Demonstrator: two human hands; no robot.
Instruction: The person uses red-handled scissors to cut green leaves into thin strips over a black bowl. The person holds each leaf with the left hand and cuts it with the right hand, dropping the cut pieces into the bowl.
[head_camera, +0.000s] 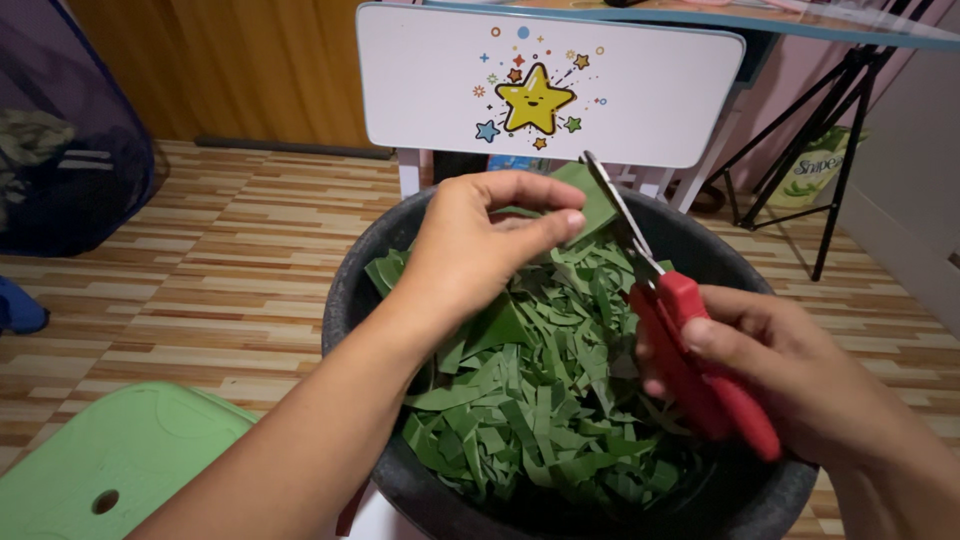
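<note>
My left hand pinches a flat green leaf piece at mid-frame, fingers closed on it above the black bowl. My right hand grips the red-handled scissors, blades nearly shut on the leaf. My fingertips sit close to the blade; a slip could nick them. Below lie limp, glossy green strips.

Left hand pinching green leaf, right hand gripping red scissors, black basin of leaf strips
</note>
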